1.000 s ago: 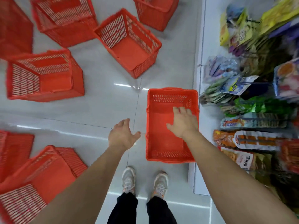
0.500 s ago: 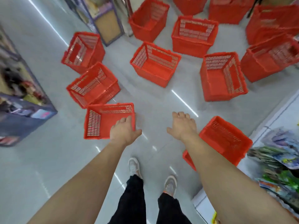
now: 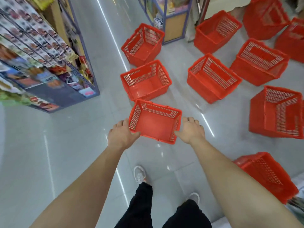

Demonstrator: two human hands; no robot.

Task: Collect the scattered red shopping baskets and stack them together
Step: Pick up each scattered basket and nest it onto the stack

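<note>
Where the nearest basket (image 3: 153,125) stood, the left hand (image 3: 122,135) and right hand (image 3: 191,130) flanked it, fingers (image 3: 190,120) straight and loosely spread.

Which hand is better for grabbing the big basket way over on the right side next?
Right. The right hand sits on that side of the near basket, with only bare floor between it and the right-side basket. The left hand would have to cross the near basket.

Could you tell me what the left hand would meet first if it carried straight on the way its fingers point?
Probably the second basket, just beyond the nearest basket whose left wall the left hand flanks; hand height is unclear.
</note>
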